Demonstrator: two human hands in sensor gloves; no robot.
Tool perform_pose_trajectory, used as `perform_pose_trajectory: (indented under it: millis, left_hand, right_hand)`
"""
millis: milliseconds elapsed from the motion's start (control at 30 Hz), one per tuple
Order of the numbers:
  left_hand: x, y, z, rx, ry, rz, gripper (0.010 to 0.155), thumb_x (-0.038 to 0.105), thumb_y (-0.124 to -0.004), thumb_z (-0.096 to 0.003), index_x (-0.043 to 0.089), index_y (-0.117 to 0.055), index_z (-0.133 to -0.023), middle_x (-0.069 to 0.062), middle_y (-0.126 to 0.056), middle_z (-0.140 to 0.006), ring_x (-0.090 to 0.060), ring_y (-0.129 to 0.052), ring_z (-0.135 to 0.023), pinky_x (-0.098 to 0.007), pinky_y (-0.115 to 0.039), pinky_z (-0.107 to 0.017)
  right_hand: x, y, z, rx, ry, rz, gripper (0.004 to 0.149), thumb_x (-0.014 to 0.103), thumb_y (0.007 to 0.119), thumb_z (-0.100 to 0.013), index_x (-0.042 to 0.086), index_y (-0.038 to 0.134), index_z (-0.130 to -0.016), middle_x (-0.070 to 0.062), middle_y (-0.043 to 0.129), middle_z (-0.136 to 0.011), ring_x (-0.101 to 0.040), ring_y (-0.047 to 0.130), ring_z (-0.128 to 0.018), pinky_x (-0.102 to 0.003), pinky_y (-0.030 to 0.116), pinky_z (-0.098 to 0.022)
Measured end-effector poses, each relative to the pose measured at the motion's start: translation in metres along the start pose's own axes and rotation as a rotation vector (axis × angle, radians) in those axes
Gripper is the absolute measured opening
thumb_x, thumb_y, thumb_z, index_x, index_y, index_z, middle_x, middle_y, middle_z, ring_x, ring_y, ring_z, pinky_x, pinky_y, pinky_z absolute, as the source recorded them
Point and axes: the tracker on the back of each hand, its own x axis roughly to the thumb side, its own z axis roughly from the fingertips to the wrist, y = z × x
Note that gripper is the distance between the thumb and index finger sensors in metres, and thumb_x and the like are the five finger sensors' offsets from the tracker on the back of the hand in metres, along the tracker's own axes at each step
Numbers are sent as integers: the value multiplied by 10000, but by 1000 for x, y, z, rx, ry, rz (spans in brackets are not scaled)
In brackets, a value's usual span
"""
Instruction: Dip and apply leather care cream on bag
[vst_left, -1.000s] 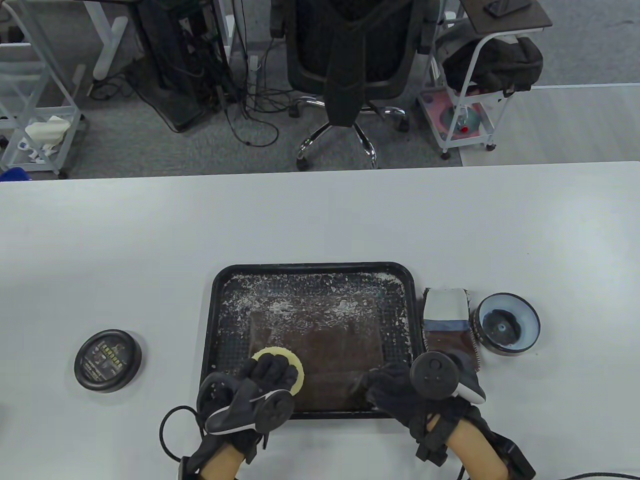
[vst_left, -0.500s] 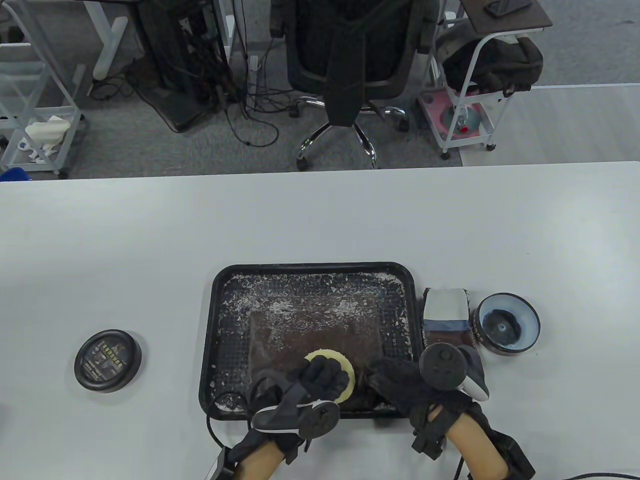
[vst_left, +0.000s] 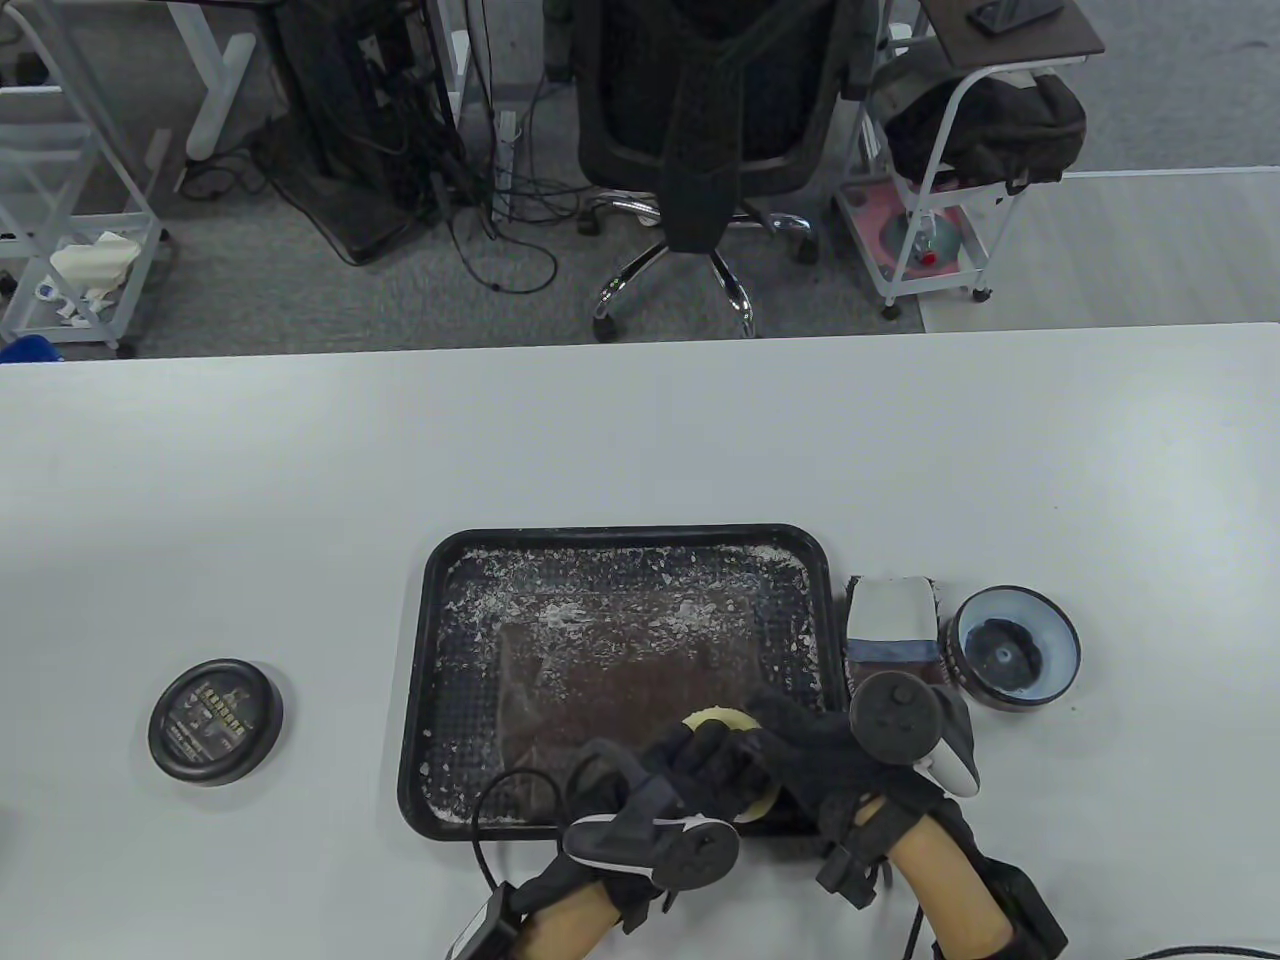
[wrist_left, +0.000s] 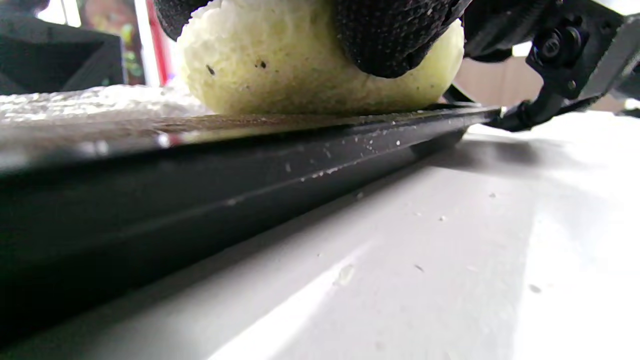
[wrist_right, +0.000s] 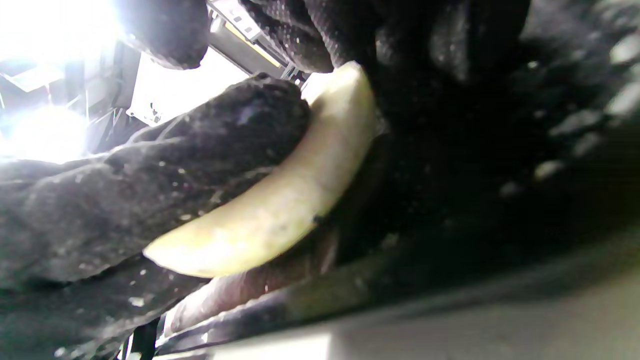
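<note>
We are mid-application: our left hand (vst_left: 700, 775) grips the sponge (vst_left: 722, 722) on the bag (vst_left: 620, 680) near the tray (vst_left: 425, 640)'s front rim, our right hand (vst_left: 820, 770) pressing flat beside it; next, probably sweep across untreated leather.

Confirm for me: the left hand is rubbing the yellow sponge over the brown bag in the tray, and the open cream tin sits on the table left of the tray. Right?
Not quite. The open cream tin sits right of the tray, as the table view shows; left of it is the tin's lid. The left hand does hold the yellow sponge on the brown bag.
</note>
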Motion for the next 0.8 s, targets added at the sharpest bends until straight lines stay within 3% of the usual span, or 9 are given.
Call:
perform_pose_trajectory:
  millis: [333,800]
  left_hand:
    - [-1,3,11,-19,-29,21,548,245,-774,-450,308,-715,-992,-56,-662,-1072,-331,-709,-997,-518,-633,-711]
    - [-29,6,47,-101,65,108,533,231,-782,-439,330,-748,-962,-14,-677,-1061,-289,-704,-1005,-517,-632,-711]
  right_hand:
    - [6,3,-2,28,20,88,665,472,693,-594,23,610,-1077,-314,712,-1014,-502,760,-797,-508,685,-563]
    - [6,4,0,36,26,100,652,474,685,-597,51,600,-1086,-285,697,-1034,-484,740,-816,-493,668,-576]
